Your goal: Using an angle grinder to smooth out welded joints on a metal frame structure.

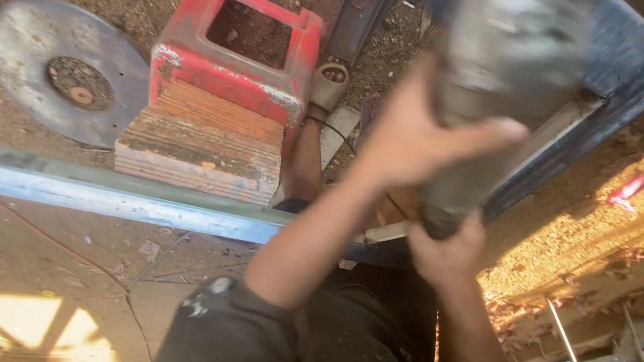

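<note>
Both of my hands grip a blurred grey power tool (496,72) held up in front of the camera at upper right. My left hand (416,135) wraps the middle of its body, thumb stretched across to the right. My right hand (449,250) clutches its lower end from below. The tool's shape is smeared by motion, and its working end is hidden at the top edge. Under my arms a long pale metal bar (109,196) crosses the ground from the left.
A red hollow plastic stool (233,54) sits on a ribbed brick block (204,142). A round grey disc (58,64) lies on the dirt at upper left. A dark blue steel frame (607,95) slants at right. Thin metal rods (574,350) and scraps lie at lower right.
</note>
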